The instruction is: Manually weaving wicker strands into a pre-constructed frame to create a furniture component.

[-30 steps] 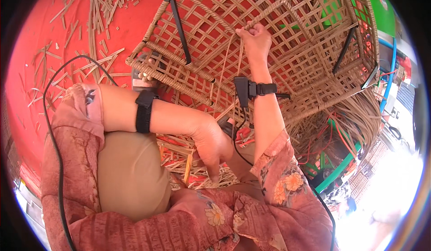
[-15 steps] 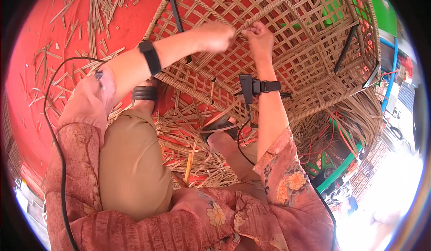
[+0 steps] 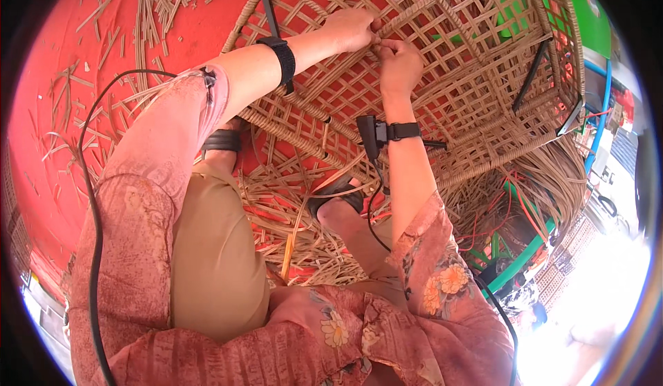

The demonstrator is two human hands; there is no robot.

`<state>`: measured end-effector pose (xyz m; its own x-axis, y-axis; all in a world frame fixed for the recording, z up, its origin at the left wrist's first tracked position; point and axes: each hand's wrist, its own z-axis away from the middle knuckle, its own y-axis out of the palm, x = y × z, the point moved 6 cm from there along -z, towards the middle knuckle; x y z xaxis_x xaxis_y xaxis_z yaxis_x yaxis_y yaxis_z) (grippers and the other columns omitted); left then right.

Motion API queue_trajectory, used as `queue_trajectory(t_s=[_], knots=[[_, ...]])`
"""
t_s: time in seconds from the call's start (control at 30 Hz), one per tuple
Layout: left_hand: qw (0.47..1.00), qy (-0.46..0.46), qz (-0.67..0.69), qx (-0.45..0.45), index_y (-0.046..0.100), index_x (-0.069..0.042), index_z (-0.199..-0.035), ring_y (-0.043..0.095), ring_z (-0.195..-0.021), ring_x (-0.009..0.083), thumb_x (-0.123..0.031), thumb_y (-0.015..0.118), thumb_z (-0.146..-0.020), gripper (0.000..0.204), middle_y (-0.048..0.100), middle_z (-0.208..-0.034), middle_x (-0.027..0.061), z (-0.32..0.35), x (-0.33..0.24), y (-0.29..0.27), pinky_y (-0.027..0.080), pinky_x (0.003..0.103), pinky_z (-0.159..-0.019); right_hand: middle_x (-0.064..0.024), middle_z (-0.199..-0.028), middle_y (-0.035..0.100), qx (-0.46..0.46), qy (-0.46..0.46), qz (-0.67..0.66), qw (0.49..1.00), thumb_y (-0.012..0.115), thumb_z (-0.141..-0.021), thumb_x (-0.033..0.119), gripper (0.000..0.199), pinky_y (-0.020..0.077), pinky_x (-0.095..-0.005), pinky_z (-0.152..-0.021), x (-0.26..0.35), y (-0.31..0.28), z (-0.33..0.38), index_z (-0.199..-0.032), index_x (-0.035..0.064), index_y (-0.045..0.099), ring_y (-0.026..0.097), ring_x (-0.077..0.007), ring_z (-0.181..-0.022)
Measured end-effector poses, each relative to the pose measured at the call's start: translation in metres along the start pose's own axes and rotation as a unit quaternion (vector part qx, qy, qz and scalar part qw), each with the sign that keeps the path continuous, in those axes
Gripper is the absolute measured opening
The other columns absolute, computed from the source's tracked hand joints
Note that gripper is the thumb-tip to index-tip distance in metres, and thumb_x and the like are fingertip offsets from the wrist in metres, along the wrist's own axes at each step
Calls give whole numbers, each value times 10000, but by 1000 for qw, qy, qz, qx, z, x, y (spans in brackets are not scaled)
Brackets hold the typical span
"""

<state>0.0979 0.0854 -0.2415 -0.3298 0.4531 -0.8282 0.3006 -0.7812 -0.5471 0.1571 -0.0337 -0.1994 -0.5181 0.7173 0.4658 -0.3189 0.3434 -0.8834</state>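
Note:
A large woven wicker piece (image 3: 469,102), with an open brown lattice and cord-wrapped ribs, stands tilted in front of me. My left hand (image 3: 351,31) is at one of its wrapped ribs, fingers closed and curled toward the weave. Just right of it and slightly nearer, my right hand (image 3: 402,67) has thumb and forefinger pinched at the same rib. The fingertips of both hands almost meet there. Whatever thin strand lies between them is too small to make out. Black straps circle both forearms, and a small black device (image 3: 373,132) sits at the right wrist.
Cut strips (image 3: 148,20) lie scattered on the red floor (image 3: 55,137) at far left. More strips (image 3: 331,258) heap between my feet. A coil of brown strands (image 3: 545,185) and a green tube (image 3: 521,268) are at right. Black bars (image 3: 532,75) project from the wicker.
My left hand has moved right and up, close beside the right hand, its blur gone. My right hand has lowered slightly, still pinched at the rib. The wicker piece stays put.

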Motion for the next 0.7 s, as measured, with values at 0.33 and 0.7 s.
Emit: queue_trajectory(t_s=[0.33,0.7], knots=[[1000,10,8,-2,662,-79,-955,637,-764,255,-297,673,-793,271,664,-816,103,3,3,-4,469,377,-656,-231,-882,647,-1,81,-13,997,604,-761,89,270,491,-433,-735,22,11,5,-1018,5,610,640,-355,-838],[993,14,35,115,636,-76,-1080,612,-985,250,-156,595,-853,244,651,-1046,119,-5,5,-12,485,384,-827,-60,-969,603,132,196,-420,876,568,-753,76,397,387,-265,-819,-7,38,-2,-1135,-31,565,533,-167,-902]])
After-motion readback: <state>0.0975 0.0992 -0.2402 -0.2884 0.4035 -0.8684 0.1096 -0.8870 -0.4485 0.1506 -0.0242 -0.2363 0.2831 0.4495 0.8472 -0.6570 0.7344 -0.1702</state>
